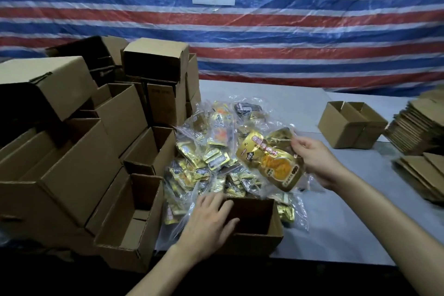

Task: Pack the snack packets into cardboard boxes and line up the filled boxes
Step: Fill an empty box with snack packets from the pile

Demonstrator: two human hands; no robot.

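gold packet (270, 158), brown boxes (72, 175), red-blue-white striped tarp (312, 38)

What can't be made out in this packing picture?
Head view only:
Inside of the open box by the left hand: too dark.
Print on the gold packet held by the right hand: blurred.
The flat cardboard stack: cut off by the right edge.
Lower packets in the pile: buried under others and clear plastic.

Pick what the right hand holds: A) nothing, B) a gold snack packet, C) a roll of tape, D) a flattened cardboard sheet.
B: the right hand grips a gold snack packet by its edge, while the left hand rests on the open box.
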